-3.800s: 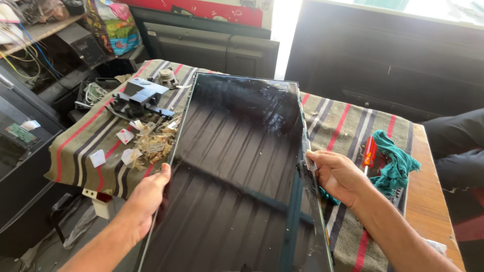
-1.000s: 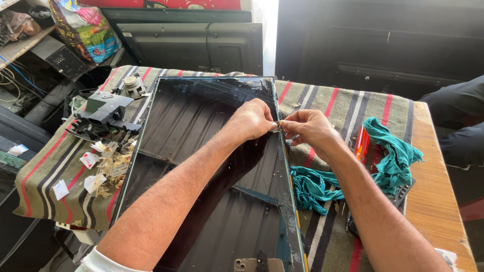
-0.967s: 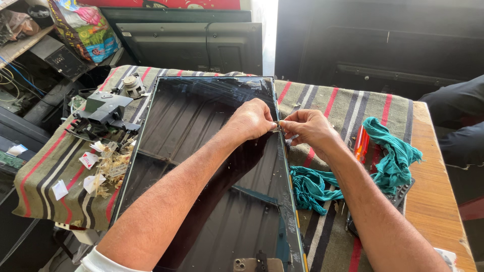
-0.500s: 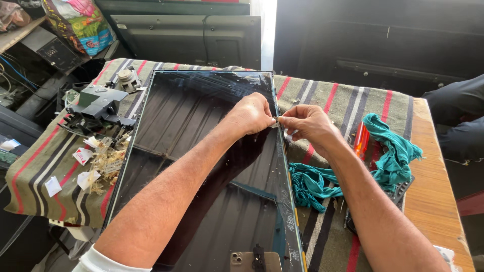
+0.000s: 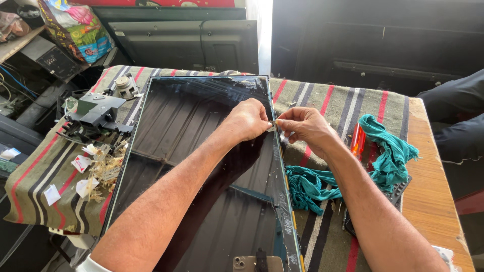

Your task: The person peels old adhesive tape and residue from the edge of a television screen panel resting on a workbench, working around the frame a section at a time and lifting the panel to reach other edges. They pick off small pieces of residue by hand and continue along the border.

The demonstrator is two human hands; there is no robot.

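Observation:
A large dark glossy display panel (image 5: 191,166) lies flat on a striped cloth-covered table (image 5: 327,100). Both my hands meet at the panel's right edge, about a third of the way down from the far corner. My left hand (image 5: 247,120) reaches across the panel, its fingers closed at that edge. My right hand (image 5: 302,126) comes from the right, fingertips pinched on a small pale strip or piece at the edge, touching the left fingertips. What exactly is pinched is too small to tell.
A teal rag (image 5: 388,151) and a red-handled tool (image 5: 357,141) lie right of the panel. Black plastic parts (image 5: 93,113) and paper scraps (image 5: 96,168) lie on the left. Screen housings (image 5: 191,43) stand behind the table. A dark-clothed person (image 5: 454,121) is at the right.
Earlier my hands held the panel's lower left and right edges; both then moved to one spot on the right edge. Over the last second they have barely shifted.

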